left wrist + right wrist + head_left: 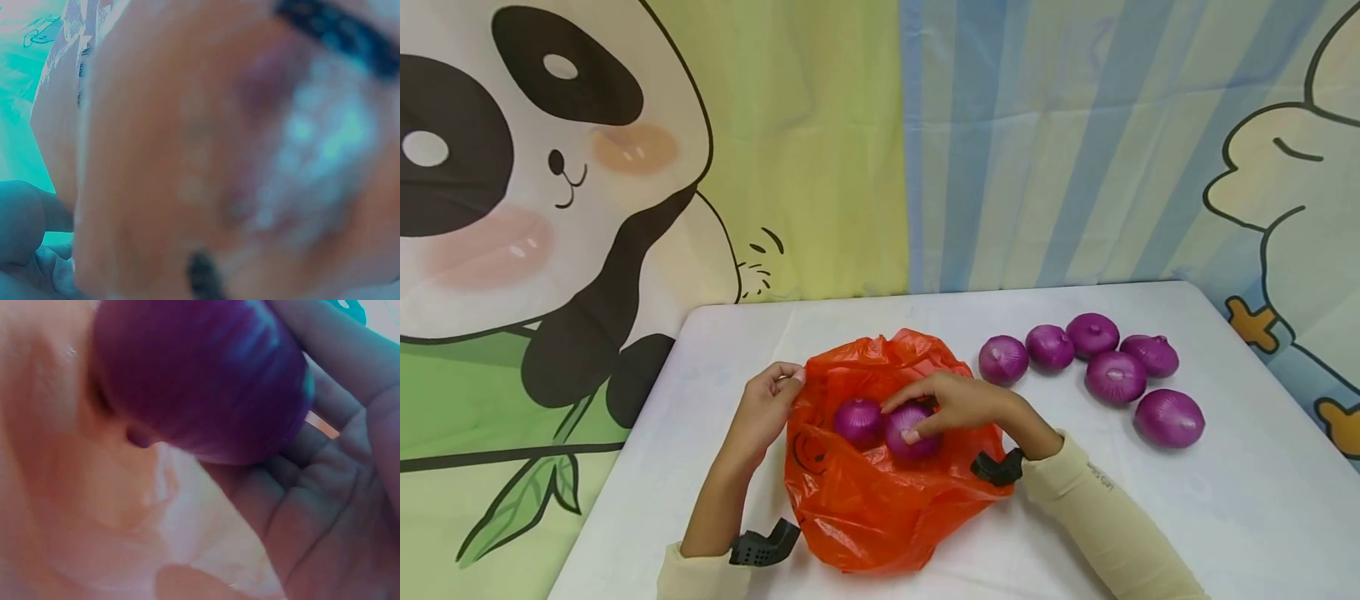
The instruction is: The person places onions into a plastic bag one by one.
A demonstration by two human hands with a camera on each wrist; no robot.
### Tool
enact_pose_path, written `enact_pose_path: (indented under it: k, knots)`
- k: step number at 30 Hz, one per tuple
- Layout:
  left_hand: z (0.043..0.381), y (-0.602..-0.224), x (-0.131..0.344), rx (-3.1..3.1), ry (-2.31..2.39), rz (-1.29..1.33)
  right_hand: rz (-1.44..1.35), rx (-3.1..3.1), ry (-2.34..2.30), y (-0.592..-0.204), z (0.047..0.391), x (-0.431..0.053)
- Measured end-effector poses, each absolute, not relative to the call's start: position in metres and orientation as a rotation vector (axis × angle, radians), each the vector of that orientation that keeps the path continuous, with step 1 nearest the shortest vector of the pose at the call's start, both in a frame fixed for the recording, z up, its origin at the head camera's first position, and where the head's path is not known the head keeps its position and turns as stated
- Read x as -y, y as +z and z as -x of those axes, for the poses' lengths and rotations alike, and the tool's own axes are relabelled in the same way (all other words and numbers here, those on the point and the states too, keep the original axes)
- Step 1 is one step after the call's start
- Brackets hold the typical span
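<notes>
An orange-red plastic bag (pixel 865 508) lies spread on the table with its mouth facing up. Two purple onions show in its mouth. One onion (pixel 858 422) sits on the left. The other onion (pixel 913 433) is gripped by my right hand (pixel 955 408), fingers and thumb curled round it; in the right wrist view this onion (pixel 200 381) fills the space between thumb and fingers. At the bag's upper left edge my left hand (pixel 769 404) pinches the plastic. Blurred bag film (pixel 150 150) covers most of the left wrist view.
Several more purple onions stand grouped on the right of the white table (pixel 1240 517), one onion (pixel 1169 418) nearest the front and another onion (pixel 1003 360) close to the bag. A printed curtain (pixel 820 167) hangs behind the table's back edge.
</notes>
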State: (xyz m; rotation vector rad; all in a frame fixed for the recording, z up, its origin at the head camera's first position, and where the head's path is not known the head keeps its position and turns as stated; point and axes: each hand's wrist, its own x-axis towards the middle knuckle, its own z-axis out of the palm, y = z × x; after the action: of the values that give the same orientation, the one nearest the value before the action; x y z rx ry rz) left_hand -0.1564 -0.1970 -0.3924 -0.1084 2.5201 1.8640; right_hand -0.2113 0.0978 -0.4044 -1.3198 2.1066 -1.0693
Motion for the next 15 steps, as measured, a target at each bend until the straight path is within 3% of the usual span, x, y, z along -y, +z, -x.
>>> enact_pose_path:
  k: [15]
  knots:
    - [0.158, -0.393, 0.194, -2.508, 1.864, 0.125, 1.224, -2.249, -0.997, -0.421, 0.208, -0.097]
